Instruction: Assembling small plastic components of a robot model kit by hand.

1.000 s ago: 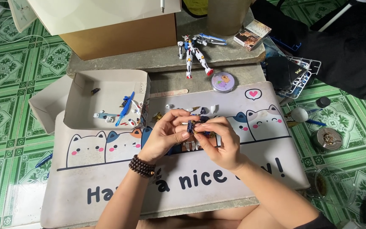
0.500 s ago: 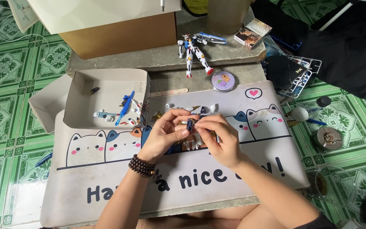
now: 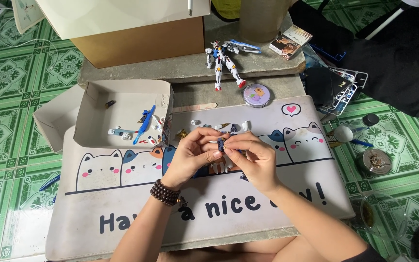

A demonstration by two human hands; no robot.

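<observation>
My left hand point(image 3: 192, 155) and my right hand point(image 3: 253, 157) meet over the middle of a cat-print mat point(image 3: 122, 208), both pinching one small dark blue model part point(image 3: 221, 144) between the fingertips. A dark bead bracelet point(image 3: 166, 192) circles my left wrist. Small white, blue and gold loose model pieces point(image 3: 219, 126) lie on the mat just beyond my fingers. More pieces show under my hands, partly hidden.
An open shallow cardboard box point(image 3: 122, 99) with several model pieces, one a long blue part point(image 3: 144, 124), sits at the left. A finished white-blue robot figure point(image 3: 224, 60), a round tin point(image 3: 256, 94), a small box point(image 3: 291, 41) and a large carton point(image 3: 141, 41) lie beyond. Parts frame point(image 3: 345, 90), jars at right.
Both hands stay together on the small blue part; the fingers have shifted slightly around it. Nothing else has moved.
</observation>
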